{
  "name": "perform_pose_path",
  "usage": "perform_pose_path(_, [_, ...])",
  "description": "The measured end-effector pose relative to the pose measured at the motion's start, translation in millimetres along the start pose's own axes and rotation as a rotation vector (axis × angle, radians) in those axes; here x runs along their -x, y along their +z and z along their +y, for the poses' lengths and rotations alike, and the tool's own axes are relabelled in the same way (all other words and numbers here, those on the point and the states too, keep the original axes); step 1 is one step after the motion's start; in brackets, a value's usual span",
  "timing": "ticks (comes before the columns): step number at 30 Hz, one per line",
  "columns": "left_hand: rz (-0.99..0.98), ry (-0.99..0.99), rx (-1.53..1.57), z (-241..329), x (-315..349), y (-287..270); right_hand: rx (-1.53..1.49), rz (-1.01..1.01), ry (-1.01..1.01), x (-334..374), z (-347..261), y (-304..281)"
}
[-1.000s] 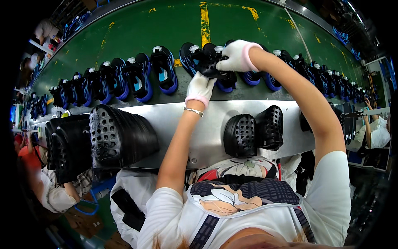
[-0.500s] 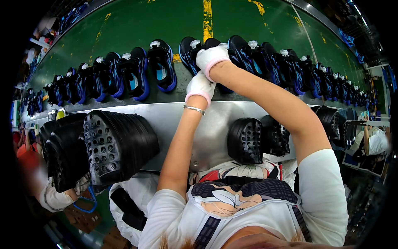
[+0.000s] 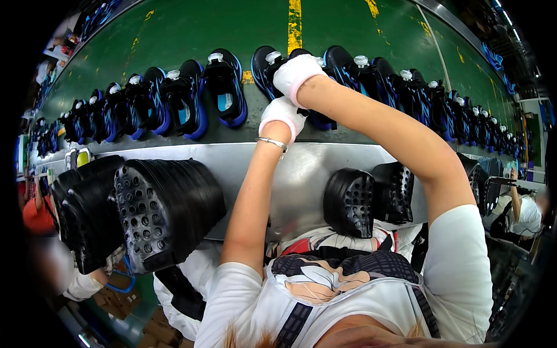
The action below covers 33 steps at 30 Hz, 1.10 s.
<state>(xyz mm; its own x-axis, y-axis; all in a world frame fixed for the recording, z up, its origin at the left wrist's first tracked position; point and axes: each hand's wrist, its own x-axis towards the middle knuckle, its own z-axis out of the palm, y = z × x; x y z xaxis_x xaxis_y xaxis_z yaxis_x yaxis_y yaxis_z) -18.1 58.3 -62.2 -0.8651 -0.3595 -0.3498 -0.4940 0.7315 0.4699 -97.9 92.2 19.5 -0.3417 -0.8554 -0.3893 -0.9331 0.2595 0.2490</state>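
My left hand (image 3: 283,115) and my right hand (image 3: 295,73) wear white gloves with pink cuffs. They meet at a black and blue sports shoe (image 3: 321,120), one of a pair, in the row on the green surface. The right hand is curled over the shoe's middle, with its forearm reaching across from the right. Close below it, the left hand is closed by the heel end. The glove backs hide most fingertips and much of the shoe. Its partner shoe (image 3: 264,68), with a white wad at its opening, stands just left of my hands.
Similar shoes (image 3: 226,93) line the green surface (image 3: 220,26) on both sides. A metal ledge (image 3: 296,180) runs before me. Large black ridged blocks with holed ends (image 3: 168,209) stand on its left, smaller black blocks (image 3: 351,200) on its right. Other people work at far left and right.
My right hand has shifted slightly down and left over the shoe, and my left hand has turned a little. The view has moved slightly; both hands stay at the same shoe.
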Motion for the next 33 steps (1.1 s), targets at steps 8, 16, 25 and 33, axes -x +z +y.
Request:
perform_pose_path(8, [0.01,0.071,-0.114,-3.3,-4.9,3.1,-0.08,0.047,0.041,-18.8,0.1,7.6])
perform_pose_path(16, [0.062,0.003,-0.047,9.1,-0.8,2.8,-0.121,0.033,0.081,-3.3,9.0,9.3])
perform_pose_path(25, [-0.112,-0.055,0.347,0.6,10.0,-50.2,-0.494,0.468,-0.021,199.9,22.3,19.0])
perform_pose_path(33, [-0.186,-0.05,0.458,-12.8,3.1,-77.3,-0.755,0.535,0.235,340.1,4.8,55.9])
